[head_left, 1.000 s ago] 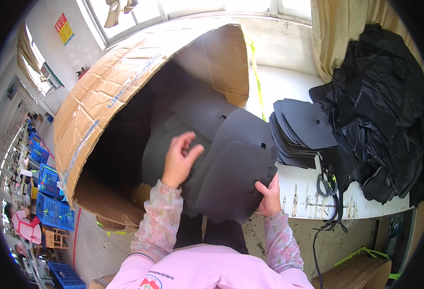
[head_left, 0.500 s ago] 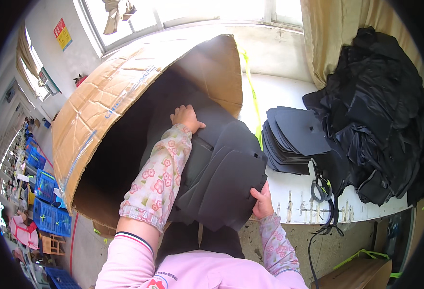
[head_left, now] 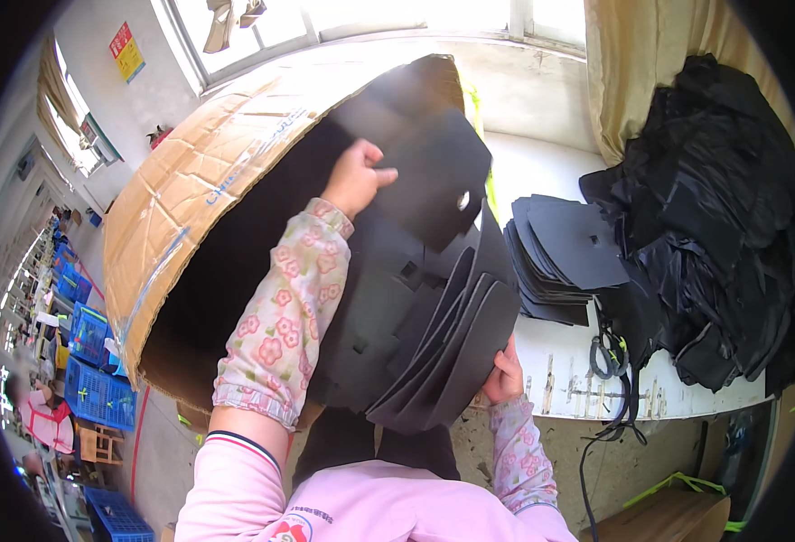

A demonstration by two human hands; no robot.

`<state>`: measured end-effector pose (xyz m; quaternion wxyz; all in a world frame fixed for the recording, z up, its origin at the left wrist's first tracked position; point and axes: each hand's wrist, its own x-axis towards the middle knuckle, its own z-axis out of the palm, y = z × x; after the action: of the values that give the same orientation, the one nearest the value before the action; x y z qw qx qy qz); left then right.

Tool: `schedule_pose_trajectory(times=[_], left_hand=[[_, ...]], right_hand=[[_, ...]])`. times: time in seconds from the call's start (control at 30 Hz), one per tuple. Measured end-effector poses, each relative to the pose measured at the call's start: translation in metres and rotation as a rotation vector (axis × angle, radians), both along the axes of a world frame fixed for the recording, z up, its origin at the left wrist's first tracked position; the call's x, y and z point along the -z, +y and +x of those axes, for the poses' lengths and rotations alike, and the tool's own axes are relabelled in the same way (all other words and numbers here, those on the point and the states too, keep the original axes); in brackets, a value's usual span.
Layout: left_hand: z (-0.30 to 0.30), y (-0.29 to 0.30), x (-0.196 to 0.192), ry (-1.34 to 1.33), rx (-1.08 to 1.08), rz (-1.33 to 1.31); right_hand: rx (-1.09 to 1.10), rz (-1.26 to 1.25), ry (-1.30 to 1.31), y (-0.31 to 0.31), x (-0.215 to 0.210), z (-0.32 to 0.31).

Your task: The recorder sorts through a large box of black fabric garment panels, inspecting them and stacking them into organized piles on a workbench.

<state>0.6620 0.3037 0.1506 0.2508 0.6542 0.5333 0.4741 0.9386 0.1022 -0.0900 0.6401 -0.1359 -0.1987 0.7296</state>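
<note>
My left hand (head_left: 361, 176) is closed at the left edge of a black flat panel (head_left: 438, 172) with a small hole, which is tilted up at the box mouth. The fingertips are partly hidden behind it. My right hand (head_left: 506, 372) grips the right edge of a fanned stack of similar black panels (head_left: 470, 348), its thumb on the near side. More black panels (head_left: 375, 298) with small square cut-outs lie beneath, between my forearms. The large cardboard box (head_left: 203, 176) lies with its opening towards me, its inside dark.
To the right, a neat pile of black panels (head_left: 569, 244) sits on the white table (head_left: 551, 348). Beside it are black-handled scissors (head_left: 607, 357), dark cords, and a big heap of black fabric (head_left: 714, 217). Blue crates (head_left: 99, 395) stand on the floor at far left.
My left hand has moved up and lifted one panel off the others, tilting it. The stack at my right hand has fanned apart and stands more upright.
</note>
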Motion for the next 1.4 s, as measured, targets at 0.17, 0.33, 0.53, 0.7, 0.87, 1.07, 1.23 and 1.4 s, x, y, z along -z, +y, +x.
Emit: schedule_pose_trajectory(times=[0.17, 0.33, 0.53, 0.7, 0.87, 1.07, 1.23, 1.4], left_hand=[[-0.009, -0.116, -0.045, -0.517, -0.036, 0.155], [-0.037, -0.228, 0.042, -0.575, -0.208, 0.1], [-0.087, -0.285, 0.118, -0.538, -0.377, -0.112], [-0.069, -0.291, 0.14, 0.206, -0.353, -0.239], [-0.049, -0.284, 0.14, 0.557, -0.436, -0.21], [-0.068, -0.271, 0.16, 0.406, -0.387, -0.347], [-0.066, -0.263, 0.186, -0.361, -0.004, -0.408], [-0.03, -0.269, 0.142, 0.255, -0.075, -0.365]], right_hand=[[-0.006, 0.034, -0.032, 0.0, -0.003, 0.001], [0.0, 0.006, -0.005, -0.001, -0.005, -0.001], [-0.079, 0.049, -0.092, -0.005, -0.01, 0.013], [-0.027, 0.108, -0.179, -0.011, -0.019, 0.035], [0.051, -0.008, -0.47, -0.021, -0.026, 0.018], [0.105, -0.037, -0.515, -0.031, -0.026, 0.002], [0.12, -0.008, -0.44, -0.027, -0.029, -0.017], [0.146, 0.037, -0.622, -0.028, -0.032, -0.05]])
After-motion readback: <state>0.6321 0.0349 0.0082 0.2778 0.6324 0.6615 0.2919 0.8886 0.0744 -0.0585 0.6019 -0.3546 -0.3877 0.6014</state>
